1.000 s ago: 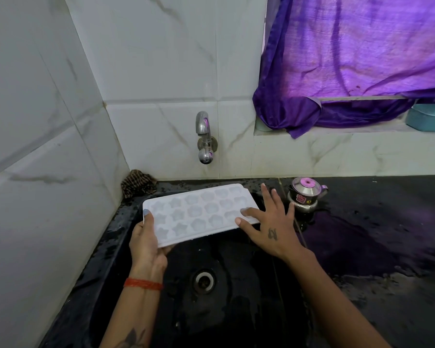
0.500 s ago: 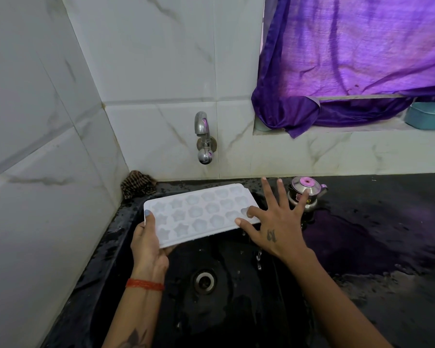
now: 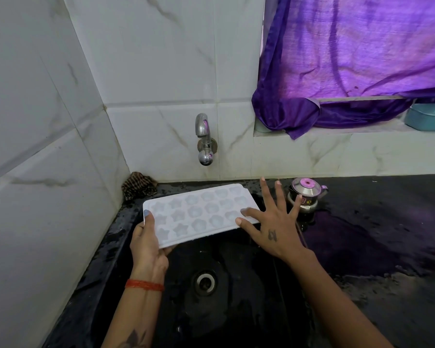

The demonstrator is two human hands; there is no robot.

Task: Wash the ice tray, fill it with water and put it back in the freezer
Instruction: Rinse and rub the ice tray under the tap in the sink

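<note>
White plastic, moulded with star and flower cavities, the ice tray [image 3: 201,213] is held tilted over the black sink [image 3: 236,297] at the middle of the frame, its far edge higher than its near edge. At its lower left corner the left hand [image 3: 147,243] grasps it, thumb laid on top of the rim and the other fingers curled underneath. A red thread band [image 3: 144,285] circles that wrist. At the tray's right end the right hand [image 3: 274,231] is spread wide and released, fingers straight; its thumb and forefinger rest against the tray's edge while the remaining fingers fan upward past it. A small dark mark shows on the back of this hand.

Below the tray, the sink's round metal drain [image 3: 205,282] sits in the wet basin. Above it, a chrome tap [image 3: 204,139] juts from the marbled white wall tiles [image 3: 148,71]. A brown checked cloth [image 3: 138,185] is bunched in the corner to the tray's upper left. Just right of the spread fingers stands a small steel kettle [image 3: 307,194] with a pink knob, on the wet black counter [image 3: 387,234]. In the upper right, a purple curtain [image 3: 349,59] drapes onto a ledge, beside a teal container [image 3: 428,116] at the frame's right edge.
</note>
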